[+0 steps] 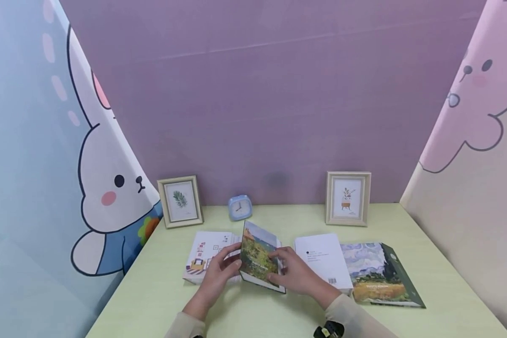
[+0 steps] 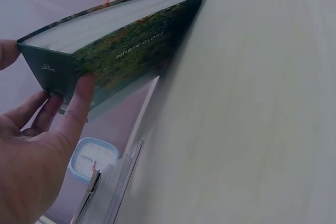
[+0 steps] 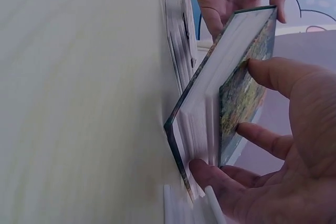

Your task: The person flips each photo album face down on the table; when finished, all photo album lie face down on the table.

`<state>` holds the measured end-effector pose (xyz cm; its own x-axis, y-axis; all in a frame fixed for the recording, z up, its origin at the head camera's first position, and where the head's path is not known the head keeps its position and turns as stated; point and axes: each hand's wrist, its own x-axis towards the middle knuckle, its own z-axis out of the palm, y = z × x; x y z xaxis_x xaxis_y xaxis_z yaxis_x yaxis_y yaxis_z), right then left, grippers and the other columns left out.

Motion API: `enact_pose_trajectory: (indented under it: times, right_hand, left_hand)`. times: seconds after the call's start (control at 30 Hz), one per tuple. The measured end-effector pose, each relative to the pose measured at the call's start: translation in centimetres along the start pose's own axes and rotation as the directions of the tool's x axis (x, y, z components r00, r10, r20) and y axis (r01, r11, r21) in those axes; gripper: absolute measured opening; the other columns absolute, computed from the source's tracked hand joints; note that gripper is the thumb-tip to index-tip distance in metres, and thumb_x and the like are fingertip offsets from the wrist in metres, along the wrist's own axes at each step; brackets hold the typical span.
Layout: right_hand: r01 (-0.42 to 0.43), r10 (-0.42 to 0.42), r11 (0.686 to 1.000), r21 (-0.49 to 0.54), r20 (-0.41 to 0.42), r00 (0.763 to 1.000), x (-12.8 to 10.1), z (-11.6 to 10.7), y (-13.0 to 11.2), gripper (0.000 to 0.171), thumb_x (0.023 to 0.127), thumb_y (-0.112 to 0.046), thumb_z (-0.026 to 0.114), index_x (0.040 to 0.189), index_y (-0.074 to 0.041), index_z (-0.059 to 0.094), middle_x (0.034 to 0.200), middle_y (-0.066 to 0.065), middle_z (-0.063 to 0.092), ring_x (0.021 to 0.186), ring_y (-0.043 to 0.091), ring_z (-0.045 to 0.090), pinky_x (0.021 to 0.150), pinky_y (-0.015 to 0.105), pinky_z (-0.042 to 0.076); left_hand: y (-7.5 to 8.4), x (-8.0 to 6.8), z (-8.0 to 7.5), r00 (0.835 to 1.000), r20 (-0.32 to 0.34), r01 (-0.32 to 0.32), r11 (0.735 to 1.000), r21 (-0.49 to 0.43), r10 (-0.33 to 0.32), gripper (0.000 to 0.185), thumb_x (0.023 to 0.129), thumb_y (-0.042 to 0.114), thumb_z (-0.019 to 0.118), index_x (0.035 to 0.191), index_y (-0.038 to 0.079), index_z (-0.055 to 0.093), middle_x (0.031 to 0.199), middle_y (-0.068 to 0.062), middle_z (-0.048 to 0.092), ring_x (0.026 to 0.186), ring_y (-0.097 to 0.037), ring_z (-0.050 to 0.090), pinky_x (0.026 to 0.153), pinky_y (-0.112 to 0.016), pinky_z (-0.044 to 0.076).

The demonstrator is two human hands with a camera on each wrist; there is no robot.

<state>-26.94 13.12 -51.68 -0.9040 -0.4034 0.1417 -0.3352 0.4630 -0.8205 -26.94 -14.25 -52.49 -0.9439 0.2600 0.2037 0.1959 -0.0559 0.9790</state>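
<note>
A photo album [image 1: 259, 251] with a painted landscape cover is held tilted above the table, its bottom edge facing me. My left hand [image 1: 214, 278] grips it at the spine; in the left wrist view the green spine [image 2: 50, 69] sits between thumb and fingers. At the opposite side, my right hand [image 1: 300, 273] holds the album with fingertips on the front cover. The right wrist view shows other fingers of the right hand [image 3: 310, 129] at the edges of the white pages [image 3: 197, 129], with the cover slightly parted from them.
An illustrated white book [image 1: 198, 251] lies left of the album. To the right are a white book [image 1: 323, 258] and another landscape photo album [image 1: 373, 277]. Behind stand a leaf picture frame [image 1: 180, 202], a blue clock [image 1: 240, 207] and a plant picture frame [image 1: 348, 198], before a purple wall [image 1: 262, 108].
</note>
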Motion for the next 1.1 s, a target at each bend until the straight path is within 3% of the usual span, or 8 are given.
enact_pose_trajectory:
  times: [0.17, 0.53, 0.77, 0.9, 1.1]
  right_hand:
    - [0.006, -0.007, 0.995, 0.103, 0.007, 1.0, 0.0, 0.3, -0.3, 0.06, 0.092, -0.03, 0.083, 0.142, -0.007, 0.059, 0.15, 0.022, 0.042, 0.129, 0.044, 0.054, 0.096, 0.043, 0.06]
    - [0.026, -0.03, 0.983, 0.183, 0.017, 0.999, -0.2, 0.7, -0.9, 0.063, 0.092, -0.025, 0.082, 0.146, -0.007, 0.054, 0.151, 0.021, 0.041, 0.136, 0.051, 0.048, 0.098, 0.041, 0.059]
    - [0.011, -0.02, 0.974, 0.226, 0.04, 0.999, -0.4, 0.7, -1.0, 0.066, 0.096, -0.029, 0.079, 0.152, -0.012, 0.048, 0.156, 0.02, 0.039, 0.14, 0.051, 0.045, 0.101, 0.042, 0.058]
    - [0.008, -0.022, 0.968, 0.252, 0.053, 0.998, -0.5, 0.7, -1.1, 0.067, 0.098, -0.029, 0.077, 0.154, -0.013, 0.044, 0.158, 0.02, 0.035, 0.142, 0.052, 0.042, 0.102, 0.043, 0.057]
    - [-0.007, -0.024, 0.941, 0.339, 0.086, 0.996, -0.6, 0.7, -1.3, 0.071, 0.098, -0.027, 0.077, 0.156, -0.015, 0.04, 0.161, 0.026, 0.027, 0.139, 0.057, 0.043, 0.098, 0.045, 0.059]
  left_hand:
    - [0.2, 0.0, 0.0, 0.999, 0.011, -0.034, 0.999, -0.008, 0.034, 0.052, 0.103, 0.01, 0.064, 0.152, 0.003, 0.05, 0.157, -0.022, 0.046, 0.139, -0.043, 0.05, 0.1, -0.036, 0.057]
    - [0.4, -0.1, 0.0, 0.993, 0.042, -0.105, 0.994, -0.019, 0.106, 0.049, 0.103, 0.006, 0.062, 0.151, 0.003, 0.051, 0.157, -0.017, 0.048, 0.141, -0.042, 0.047, 0.111, -0.034, 0.048]
    - [-0.1, 0.1, -0.3, 0.966, 0.123, -0.225, 0.973, -0.046, 0.229, 0.051, 0.101, -0.004, 0.06, 0.15, -0.005, 0.047, 0.158, -0.022, 0.045, 0.141, -0.03, 0.05, 0.119, -0.037, 0.039]
    - [-0.1, 0.0, -0.2, 0.956, 0.14, -0.244, 0.965, -0.097, 0.256, 0.052, 0.099, -0.005, 0.065, 0.147, -0.011, 0.047, 0.16, -0.024, 0.041, 0.142, -0.024, 0.05, 0.118, -0.032, 0.039]
    - [0.0, 0.0, 0.0, 0.947, 0.167, -0.255, 0.958, -0.127, 0.274, 0.051, 0.099, -0.006, 0.064, 0.146, -0.012, 0.047, 0.161, -0.025, 0.04, 0.142, -0.027, 0.05, 0.117, -0.034, 0.042]
